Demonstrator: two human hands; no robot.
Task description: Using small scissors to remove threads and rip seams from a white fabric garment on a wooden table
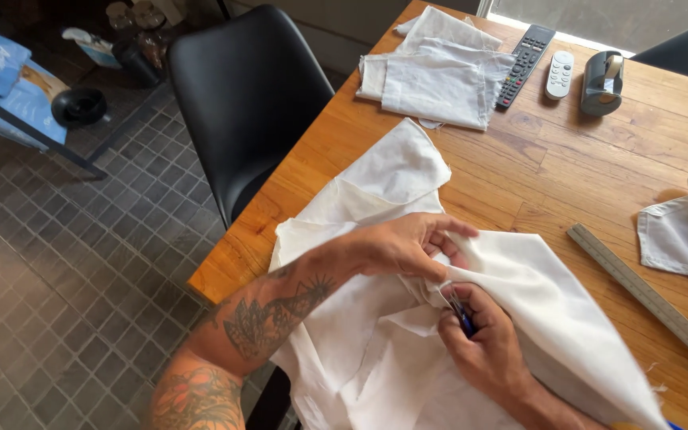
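White cloth (408, 318), bunched and folded, lies nearest the viewer on the near edge of the wooden worktop (535, 171), part of it hanging over the side. Left hand (404, 245) pinches a raised fold of this cloth between thumb and fingers, which keeps the fabric taut at one spot. Right hand (483, 342) is closed around a small blue-handled tool (462, 317), its tip set against the pinched fold; the kind of tool cannot be made out. To the right, a long ruler (646, 296) lies diagonally, with a smaller cloth piece (686, 227) beyond it. Further off sit folded white cloths (439, 72), a black remote (525, 56), a white remote (559, 75) and a tape dispenser (602, 81). A black chair (248, 103) stands to the left.
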